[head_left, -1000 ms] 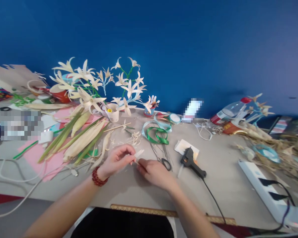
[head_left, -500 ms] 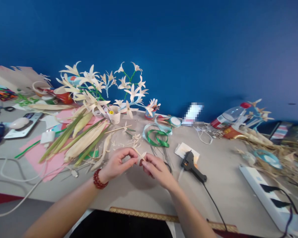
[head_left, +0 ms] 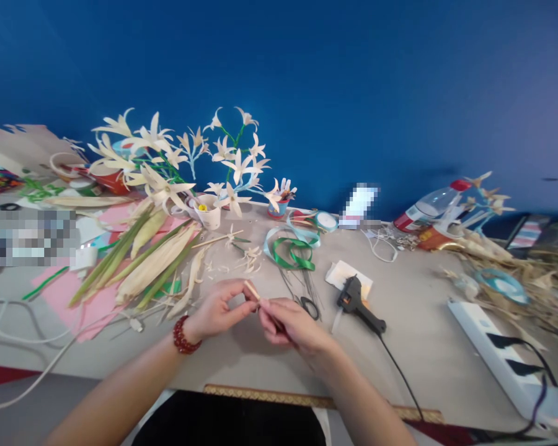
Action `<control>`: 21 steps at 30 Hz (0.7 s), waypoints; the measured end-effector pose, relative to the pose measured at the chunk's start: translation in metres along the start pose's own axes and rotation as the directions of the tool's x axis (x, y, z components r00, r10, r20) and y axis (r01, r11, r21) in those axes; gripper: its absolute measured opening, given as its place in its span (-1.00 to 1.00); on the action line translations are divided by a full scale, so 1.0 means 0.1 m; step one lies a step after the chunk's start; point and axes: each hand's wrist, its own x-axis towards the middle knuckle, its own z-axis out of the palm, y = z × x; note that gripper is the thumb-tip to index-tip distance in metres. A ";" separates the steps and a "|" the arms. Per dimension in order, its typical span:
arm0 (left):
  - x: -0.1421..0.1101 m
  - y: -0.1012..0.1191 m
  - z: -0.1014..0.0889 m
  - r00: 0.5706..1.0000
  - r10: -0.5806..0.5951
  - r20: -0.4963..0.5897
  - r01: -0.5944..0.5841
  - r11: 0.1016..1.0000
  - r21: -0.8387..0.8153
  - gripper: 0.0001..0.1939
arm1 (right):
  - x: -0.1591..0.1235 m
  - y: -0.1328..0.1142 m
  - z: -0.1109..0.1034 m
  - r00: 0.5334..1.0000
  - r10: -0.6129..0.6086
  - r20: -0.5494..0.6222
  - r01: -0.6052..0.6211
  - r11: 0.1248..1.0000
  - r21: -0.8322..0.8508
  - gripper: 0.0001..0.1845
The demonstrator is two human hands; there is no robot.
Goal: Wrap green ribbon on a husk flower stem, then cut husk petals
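Note:
In the middle of the desk my left hand (head_left: 224,311) and my right hand (head_left: 291,323) meet, fingertips almost touching. Between them a small pale husk strip (head_left: 252,289) sticks up at a slant. Both hands pinch it near its lower end; that end is hidden behind the fingers. A red bead bracelet circles my left wrist. Just beyond my fingers lie pale husk scraps (head_left: 248,258), a coil of green ribbon (head_left: 297,254) and thin wires (head_left: 307,288). The black handles of scissors (head_left: 309,308) show beside my right hand.
A black glue gun (head_left: 360,305) rests on a white pad to the right, its cord trailing to the front edge. Corn husks (head_left: 155,269) lie on pink paper at left. Husk flowers (head_left: 235,164) stand in cups behind. A white power strip (head_left: 488,359) is at far right.
My right hand has closed further around the strip and turned inward. The strip now points up and left, with less of it showing. The camera view has shifted slightly.

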 end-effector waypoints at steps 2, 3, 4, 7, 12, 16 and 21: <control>0.00 -0.01 -0.01 1.000 0.001 -0.009 -0.001 1.000 0.011 -0.91 | -0.07 0.00 -0.08 0.987 0.019 0.160 -0.054 0.974 0.221 -0.46; 0.00 -0.02 -0.02 1.000 -0.013 -0.020 0.013 1.000 0.015 -0.89 | -0.11 -0.01 -0.13 0.979 -0.011 0.206 -0.050 0.956 0.288 -0.44; 0.00 -0.04 -0.02 0.999 -0.038 -0.030 0.038 0.999 0.005 -0.87 | -0.15 -0.03 -0.19 0.976 -0.064 0.207 -0.009 0.944 0.329 -0.40; -0.01 -0.08 -0.02 0.988 -0.145 -0.045 0.139 0.984 -0.108 -0.82 | -0.20 -0.09 -0.31 0.987 -0.159 0.006 0.151 0.946 0.287 -0.38; -0.01 -0.09 0.02 0.984 -0.174 -0.038 0.169 0.980 -0.104 -0.82 | -0.05 -0.07 -0.16 0.964 -0.165 -0.208 0.114 0.965 -0.237 -0.48; 0.00 -0.07 0.03 0.990 -0.131 -0.057 0.130 0.991 -0.012 -0.84 | 0.03 -0.02 0.00 0.945 -0.276 -0.178 0.124 0.803 -0.583 -0.48; 0.00 -0.04 0.01 0.997 -0.079 -0.004 0.079 0.997 0.004 -0.86 | 0.00 -0.01 -0.04 0.986 -0.137 -0.097 0.101 0.947 -0.306 -0.45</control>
